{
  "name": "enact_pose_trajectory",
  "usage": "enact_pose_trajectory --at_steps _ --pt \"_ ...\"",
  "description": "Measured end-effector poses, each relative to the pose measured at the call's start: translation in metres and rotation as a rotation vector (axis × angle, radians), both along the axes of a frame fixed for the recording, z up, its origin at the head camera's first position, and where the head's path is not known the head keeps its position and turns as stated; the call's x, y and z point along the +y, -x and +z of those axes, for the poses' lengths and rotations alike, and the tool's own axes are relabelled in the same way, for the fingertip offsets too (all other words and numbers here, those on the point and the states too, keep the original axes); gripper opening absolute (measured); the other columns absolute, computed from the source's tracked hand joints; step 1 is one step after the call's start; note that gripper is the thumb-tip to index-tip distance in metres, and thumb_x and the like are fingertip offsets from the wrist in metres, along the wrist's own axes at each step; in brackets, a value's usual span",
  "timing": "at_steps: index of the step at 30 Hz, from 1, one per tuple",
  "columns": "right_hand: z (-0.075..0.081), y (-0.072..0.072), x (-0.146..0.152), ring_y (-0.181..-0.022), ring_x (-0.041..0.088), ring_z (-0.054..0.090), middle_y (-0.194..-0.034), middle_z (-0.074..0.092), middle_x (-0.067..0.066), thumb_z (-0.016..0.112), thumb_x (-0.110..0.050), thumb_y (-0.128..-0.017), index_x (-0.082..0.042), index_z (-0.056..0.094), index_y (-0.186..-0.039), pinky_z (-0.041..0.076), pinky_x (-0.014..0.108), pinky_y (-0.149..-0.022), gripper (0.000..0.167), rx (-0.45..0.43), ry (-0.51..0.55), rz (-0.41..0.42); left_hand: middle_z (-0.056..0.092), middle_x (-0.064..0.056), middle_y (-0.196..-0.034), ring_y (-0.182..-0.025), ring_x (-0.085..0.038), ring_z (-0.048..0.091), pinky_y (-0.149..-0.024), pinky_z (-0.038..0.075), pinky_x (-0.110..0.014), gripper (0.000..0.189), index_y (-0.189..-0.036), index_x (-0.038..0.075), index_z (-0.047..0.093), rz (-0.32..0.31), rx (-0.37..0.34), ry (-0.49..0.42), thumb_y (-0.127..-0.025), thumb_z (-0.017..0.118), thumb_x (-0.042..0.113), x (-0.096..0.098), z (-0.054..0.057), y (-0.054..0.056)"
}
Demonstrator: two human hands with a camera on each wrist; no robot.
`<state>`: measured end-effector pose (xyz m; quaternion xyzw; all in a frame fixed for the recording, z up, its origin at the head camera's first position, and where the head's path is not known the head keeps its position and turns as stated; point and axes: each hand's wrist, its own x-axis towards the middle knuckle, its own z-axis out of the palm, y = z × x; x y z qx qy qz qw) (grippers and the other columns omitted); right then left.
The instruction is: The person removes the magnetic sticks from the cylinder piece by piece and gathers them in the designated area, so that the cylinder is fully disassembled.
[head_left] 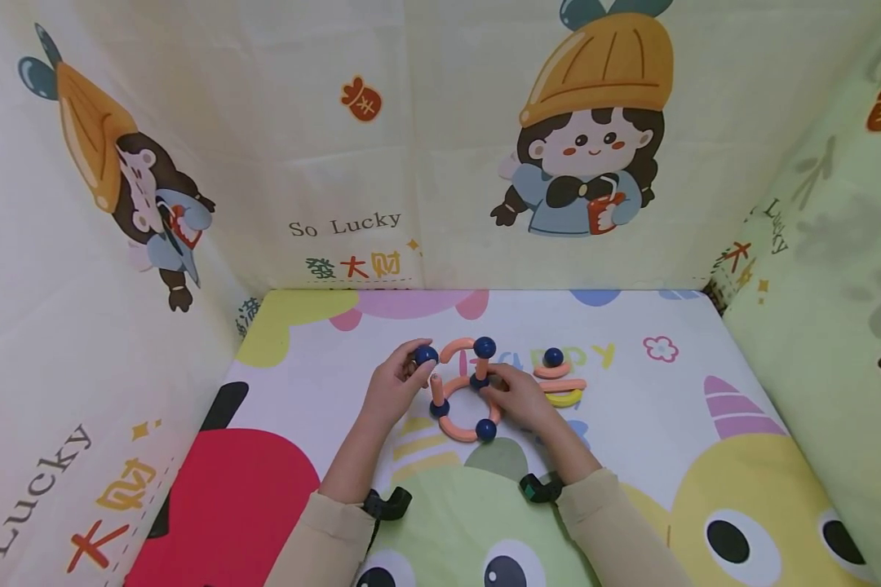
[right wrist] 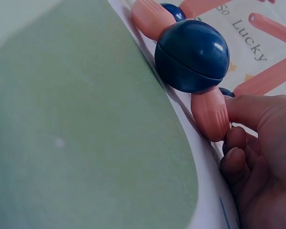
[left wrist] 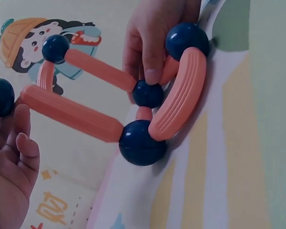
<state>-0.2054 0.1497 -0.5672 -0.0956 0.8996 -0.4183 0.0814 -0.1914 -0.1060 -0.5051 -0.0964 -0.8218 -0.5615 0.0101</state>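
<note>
Between thumb and fingers my left hand (head_left: 391, 385) pinches a dark blue ball (head_left: 426, 355), close to the top of an upright pink stick (head_left: 436, 390). In the left wrist view that ball (left wrist: 2, 98) is cut by the frame edge. A ring of curved pink sticks (head_left: 457, 432) and blue balls lies on the table. From its far ball rises another stick, topped by a blue ball (head_left: 484, 347) with a curved pink stick (head_left: 455, 349) reaching left. My right hand (head_left: 521, 395) grips the ring's right side, thumb and fingers at a curved stick (right wrist: 210, 114).
Right of the ring lie a blue ball (head_left: 554, 357) with a curved pink piece, a straight pink stick (head_left: 564, 385) and a yellow curved stick (head_left: 567, 399). Printed cloth walls (head_left: 448, 163) enclose the patterned table (head_left: 617, 456) at the back and sides.
</note>
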Motion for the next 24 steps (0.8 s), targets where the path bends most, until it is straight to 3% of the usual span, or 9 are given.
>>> enact_pose_trajectory --at_steps 4,9,14,19,24 --pt "0.000 0.000 0.000 -0.078 0.018 0.052 -0.087 0.058 -0.001 0.069 -0.031 -0.093 -0.024 0.061 -0.133 0.042 0.032 -0.068 0.041 0.003 0.005 0.003 0.069 -0.002 -0.102 -0.081 -0.021 0.057 -0.065 0.045 -0.025 0.046 -0.131 0.025 0.054 0.036 -0.009 -0.010 -0.092 0.067 0.047 -0.007 -0.002 0.011" --pt "0.000 -0.001 0.001 -0.079 0.019 0.052 -0.086 0.058 -0.001 0.070 -0.032 -0.092 -0.024 0.062 -0.133 0.042 0.032 -0.068 0.042 0.004 0.007 0.002 0.069 -0.003 -0.106 -0.090 -0.018 0.059 -0.074 0.049 -0.031 0.045 -0.125 0.025 0.055 0.083 -0.026 0.099 -0.090 0.069 0.049 -0.020 -0.010 0.027" --pt "-0.001 0.000 0.001 -0.078 0.019 0.053 -0.086 0.058 -0.001 0.070 -0.032 -0.093 -0.025 0.061 -0.133 0.042 0.032 -0.068 0.042 0.004 0.009 -0.001 0.065 -0.003 -0.106 -0.091 -0.020 0.059 -0.073 0.050 -0.035 0.043 -0.125 0.021 0.058 0.080 -0.022 0.226 -0.090 0.070 0.043 -0.032 -0.026 0.047" --pt "-0.001 -0.001 0.000 -0.076 0.018 0.052 -0.084 0.058 -0.001 0.069 -0.032 -0.093 -0.025 0.061 -0.133 0.041 0.032 -0.067 0.041 -0.002 0.008 0.001 0.062 -0.005 -0.117 -0.097 -0.020 0.059 -0.084 0.050 -0.038 0.044 -0.128 0.017 0.060 0.057 -0.026 0.367 -0.092 0.070 0.040 -0.037 -0.041 0.062" --pt "0.000 -0.001 0.001 -0.074 0.018 0.052 -0.082 0.057 0.000 0.070 -0.031 -0.092 -0.024 0.062 -0.132 0.040 0.033 -0.065 0.041 0.009 0.008 0.002 0.060 -0.007 -0.120 -0.099 -0.022 0.056 -0.089 0.048 -0.040 0.046 -0.131 0.016 0.059 0.053 -0.058 0.400 -0.092 0.069 0.038 -0.038 -0.049 0.071"
